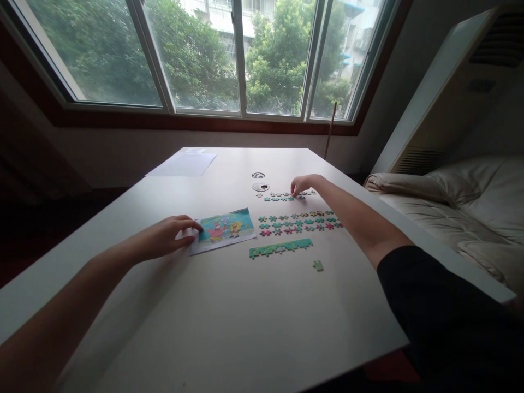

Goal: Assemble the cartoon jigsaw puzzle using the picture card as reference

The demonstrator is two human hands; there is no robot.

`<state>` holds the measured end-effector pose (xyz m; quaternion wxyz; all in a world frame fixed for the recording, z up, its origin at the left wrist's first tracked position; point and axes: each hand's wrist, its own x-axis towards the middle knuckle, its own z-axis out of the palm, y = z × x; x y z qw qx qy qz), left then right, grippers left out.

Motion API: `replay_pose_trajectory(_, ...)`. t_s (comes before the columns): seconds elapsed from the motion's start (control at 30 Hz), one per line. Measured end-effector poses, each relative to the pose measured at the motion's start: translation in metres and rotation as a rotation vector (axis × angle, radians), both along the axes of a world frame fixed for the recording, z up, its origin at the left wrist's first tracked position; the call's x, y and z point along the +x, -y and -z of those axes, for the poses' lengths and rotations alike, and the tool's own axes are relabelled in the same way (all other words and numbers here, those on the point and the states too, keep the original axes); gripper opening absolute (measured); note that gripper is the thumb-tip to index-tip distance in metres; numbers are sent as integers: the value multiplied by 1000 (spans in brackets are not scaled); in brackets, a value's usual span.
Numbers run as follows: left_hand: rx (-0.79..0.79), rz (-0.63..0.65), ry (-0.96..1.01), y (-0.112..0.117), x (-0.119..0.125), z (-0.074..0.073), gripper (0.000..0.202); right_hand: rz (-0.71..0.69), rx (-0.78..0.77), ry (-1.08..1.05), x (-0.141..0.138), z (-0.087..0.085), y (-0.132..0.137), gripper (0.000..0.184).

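Observation:
My left hand (pixel 170 236) rests on the white table (pixel 229 316), fingers curled over the left edge of a colourful cartoon reference picture (pixel 225 227). My right hand (pixel 301 184) reaches far across the table and pinches at a small puzzle piece in the far row of loose pieces (pixel 282 196). Closer to me lie several more loose puzzle pieces in rows (pixel 298 222). A joined strip of green puzzle pieces (pixel 280 248) lies in front of them, with one single pale green piece (pixel 318 266) nearby.
A white sheet of paper (pixel 183 164) lies at the table's far left. Two round cable holes (pixel 259 181) sit beyond the pieces. A cream cushioned sofa (pixel 462 202) stands to the right, a wide window (pixel 229 60) behind.

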<state>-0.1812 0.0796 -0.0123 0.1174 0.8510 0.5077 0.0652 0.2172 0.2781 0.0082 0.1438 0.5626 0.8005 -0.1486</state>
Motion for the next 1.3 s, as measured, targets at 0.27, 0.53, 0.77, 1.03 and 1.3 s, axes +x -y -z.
replay_pose_trajectory(0.27, 17, -5, 4, 1, 1, -1, 44, 16, 120, -134, 4, -2, 21, 38)
replay_pose_trajectory(0.53, 88, 18, 9, 3, 2, -2, 43, -134, 317, -568, -19, -11, 120, 24)
replay_pose_trajectory(0.77, 204, 103, 11, 7, 30, -19, 38, -332, -38, -853, -38, 9, 248, 15)
replay_pose_trajectory(1.03, 271, 324, 0, 36, 73, -24, 23, -374, 203, -809, -48, 23, 267, 20)
replay_pose_trajectory(1.3, 349, 503, -8, 93, 105, -10, 19, -486, 335, -765, -29, 27, 289, 17)
